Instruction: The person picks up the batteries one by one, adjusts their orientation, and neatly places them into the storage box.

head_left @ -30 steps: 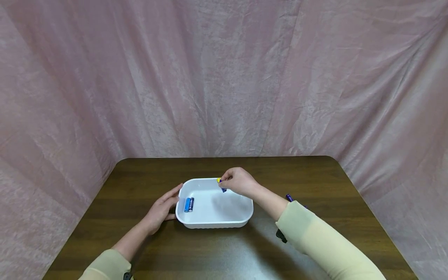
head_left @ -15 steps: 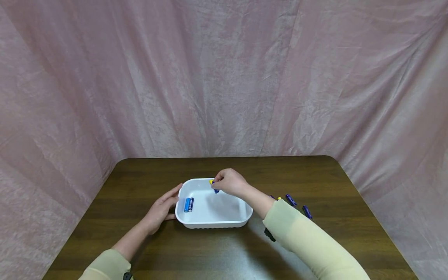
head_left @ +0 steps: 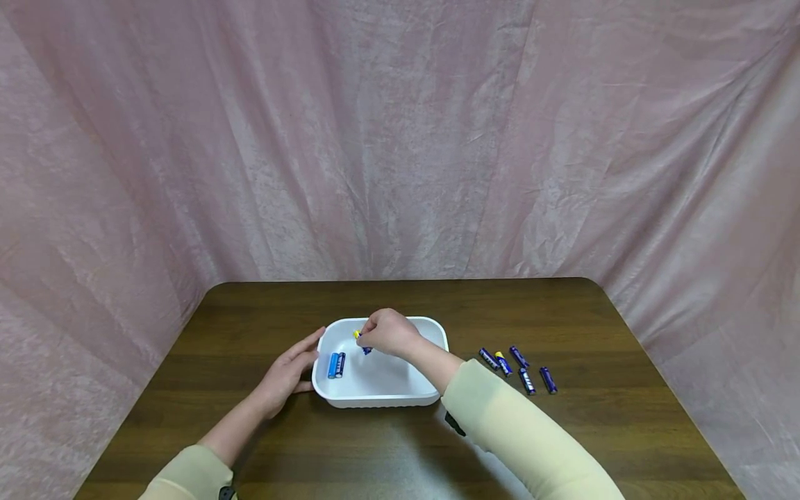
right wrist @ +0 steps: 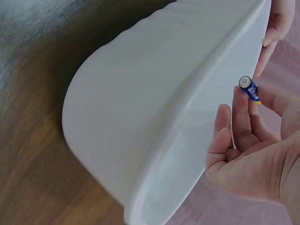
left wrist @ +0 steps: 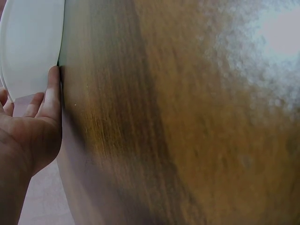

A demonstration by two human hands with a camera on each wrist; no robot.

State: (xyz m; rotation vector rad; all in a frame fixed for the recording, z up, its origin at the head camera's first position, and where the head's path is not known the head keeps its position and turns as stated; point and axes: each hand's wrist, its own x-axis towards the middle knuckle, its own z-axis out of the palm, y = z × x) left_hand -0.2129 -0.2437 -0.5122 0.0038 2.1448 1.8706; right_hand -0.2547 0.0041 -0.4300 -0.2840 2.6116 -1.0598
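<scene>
My right hand pinches a dark blue battery with a yellow end between thumb and fingertips, over the inside of a white plastic tub. Inside the tub at its left end lie a light blue battery and a dark blue battery, side by side. At the tub's left side is my left hand, its fingers extended along the outer wall. In the left wrist view those fingers touch the tub's wall.
To the right of the tub several loose batteries lie on the brown wooden table, one of them with a yellow end. A pink curtain hangs behind the table's far edge.
My right hand has moved left across the tub with the pinched battery, toward the two lying there. The loose batteries on the right have come out from behind my sleeve. My left hand stays put.
</scene>
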